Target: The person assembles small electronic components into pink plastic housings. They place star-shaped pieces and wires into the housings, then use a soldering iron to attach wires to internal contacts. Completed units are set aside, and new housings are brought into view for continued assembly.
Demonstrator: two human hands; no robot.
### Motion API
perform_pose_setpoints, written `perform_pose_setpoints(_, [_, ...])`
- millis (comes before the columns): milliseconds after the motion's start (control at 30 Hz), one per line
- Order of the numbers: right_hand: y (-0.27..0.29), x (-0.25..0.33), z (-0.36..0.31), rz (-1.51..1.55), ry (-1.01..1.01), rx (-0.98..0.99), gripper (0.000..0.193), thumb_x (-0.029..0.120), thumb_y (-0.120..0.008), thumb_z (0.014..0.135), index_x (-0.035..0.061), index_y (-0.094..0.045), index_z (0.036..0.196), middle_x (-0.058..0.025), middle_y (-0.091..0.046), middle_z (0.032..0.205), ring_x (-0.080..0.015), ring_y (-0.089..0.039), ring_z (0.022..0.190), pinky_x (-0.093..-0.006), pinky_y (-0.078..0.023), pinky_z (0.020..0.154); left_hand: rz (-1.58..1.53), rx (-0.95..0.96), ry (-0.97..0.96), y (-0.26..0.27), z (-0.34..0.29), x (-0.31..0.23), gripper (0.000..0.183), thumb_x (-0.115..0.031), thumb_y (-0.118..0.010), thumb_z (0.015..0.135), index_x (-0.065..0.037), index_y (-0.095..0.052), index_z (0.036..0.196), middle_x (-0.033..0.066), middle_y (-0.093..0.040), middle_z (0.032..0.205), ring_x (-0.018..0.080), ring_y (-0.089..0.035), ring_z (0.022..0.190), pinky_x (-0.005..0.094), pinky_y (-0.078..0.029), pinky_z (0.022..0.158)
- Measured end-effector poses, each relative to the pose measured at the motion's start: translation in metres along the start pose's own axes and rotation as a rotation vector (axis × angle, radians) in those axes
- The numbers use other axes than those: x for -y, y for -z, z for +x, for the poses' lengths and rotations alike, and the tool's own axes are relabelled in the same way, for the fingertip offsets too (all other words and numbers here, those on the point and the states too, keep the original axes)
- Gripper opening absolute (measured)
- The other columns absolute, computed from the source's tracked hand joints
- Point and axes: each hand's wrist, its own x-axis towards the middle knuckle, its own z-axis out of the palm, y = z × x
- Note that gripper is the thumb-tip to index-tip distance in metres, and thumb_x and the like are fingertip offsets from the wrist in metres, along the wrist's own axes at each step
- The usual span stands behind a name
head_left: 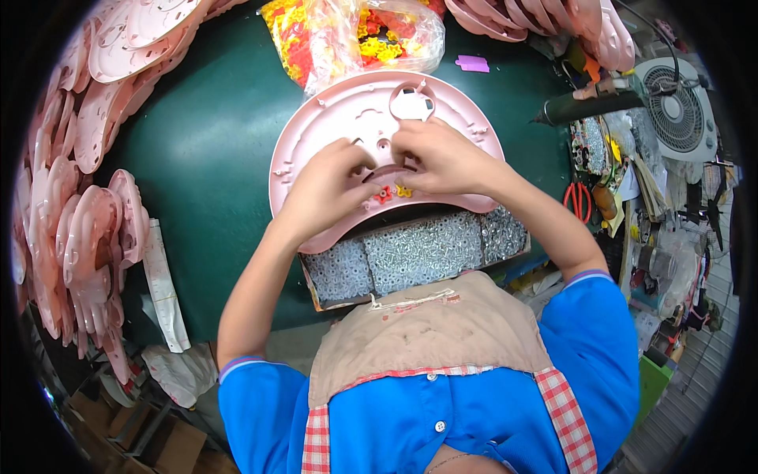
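Note:
A pink plastic shell [332, 118], shaped like a wide arch, lies on the green table with its ribs and posts facing up. Over its lower middle my left hand [332, 186] bends inward, fingers curled and thumb toward the centre. Opposite it, my right hand [442, 158] has its fingers closed too, pointing down at the shell. Between them shows a dark curved strip or slot [387, 171]; which one I cannot tell. What the fingertips pinch is hidden. Just below sit a red gear [383, 194] and a yellow gear [404, 190] in the shell.
A tray of small metal screws and fittings [426, 246] lies between the shell and my apron. Clear bags of red and yellow gears [355, 39] stand behind. Pink shells pile up at left [95, 229]. At right are a hanging electric screwdriver [592, 105], red-handled scissors [579, 201] and a fan [675, 107].

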Motion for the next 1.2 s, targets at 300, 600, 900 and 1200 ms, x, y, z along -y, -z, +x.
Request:
perform_pose_setpoints(300, [0.012,-0.024,-0.044,0.443,-0.18,-0.504,0.022,0.003,-0.079,0.088,0.001,-0.057,0.083,-0.0012,-0.055,0.077,-0.0102,-0.054,0.075,-0.0272,-0.045,0.071,1.229,-1.027,0.865,0.079,-0.283,0.159,0.073,-0.046,-0.078,0.09,-0.003,-0.054,0.144,0.0214,-0.057,0.134,0.0413,-0.052,0.125,0.0532,-0.041,0.109])
perform_pose_setpoints(600, [-0.017,0.092,0.043,0.412,0.296,-0.24,0.016,0.004,-0.079,0.086,-0.0004,-0.07,0.098,-0.0087,-0.067,0.09,-0.0199,-0.066,0.077,-0.0327,-0.052,0.068,-0.68,-0.774,0.797,0.042,-0.244,0.085,0.06,-0.055,-0.069,0.1,0.002,-0.066,0.117,0.0146,-0.075,0.102,0.0233,-0.074,0.088,0.0355,-0.06,0.075])
perform_pose_setpoints(900, [-0.072,0.153,0.089,0.141,0.732,-0.229,0.019,0.011,-0.078,0.082,0.0049,-0.066,0.096,-0.0084,-0.062,0.091,-0.0294,-0.066,0.078,-0.0432,-0.053,0.067,-1.453,-0.874,0.159,0.017,-0.156,-0.005,0.058,-0.051,-0.051,0.11,-0.001,-0.055,0.138,0.0136,-0.068,0.125,0.0216,-0.07,0.108,0.0373,-0.06,0.092])
perform_pose_setpoints(1200, [-0.052,0.173,0.027,0.697,0.583,0.6,0.014,0.017,-0.065,0.1,0.0035,-0.059,0.099,-0.0167,-0.067,0.08,-0.0369,-0.069,0.072,-0.045,-0.053,0.064,-1.552,-0.802,0.119,0.092,-0.158,0.063,0.052,-0.049,-0.049,0.111,0.0,-0.063,0.121,0.014,-0.074,0.099,0.0235,-0.075,0.085,0.0341,-0.062,0.074])
